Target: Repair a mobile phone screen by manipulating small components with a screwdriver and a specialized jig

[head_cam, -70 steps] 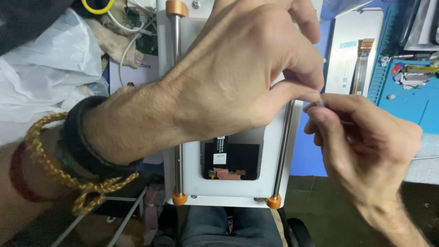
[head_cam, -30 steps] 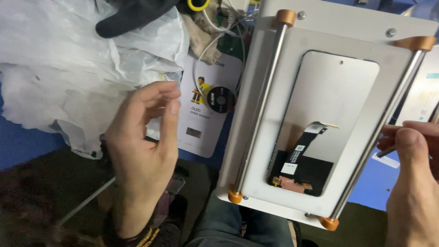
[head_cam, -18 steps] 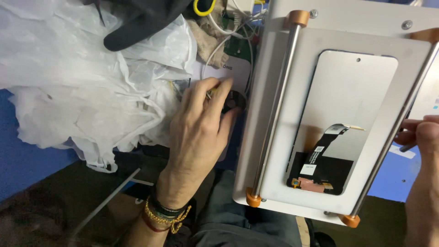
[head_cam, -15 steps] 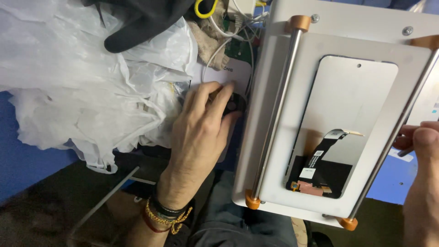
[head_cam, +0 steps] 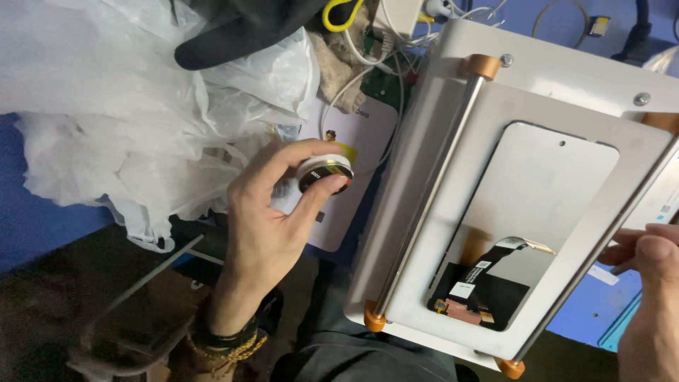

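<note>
small spool | round, white rim, dark face | pinched in left hand fingertips

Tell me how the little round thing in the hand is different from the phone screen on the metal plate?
The round spool is small and disc-shaped; the phone screen panel is large, flat and rectangular. The left hand holds the spool up in its fingertips; the panel lies on the metal fixture plate, untouched. The spool has a dark face with a white rim; the panel is grey, with a black flex cable.
</note>
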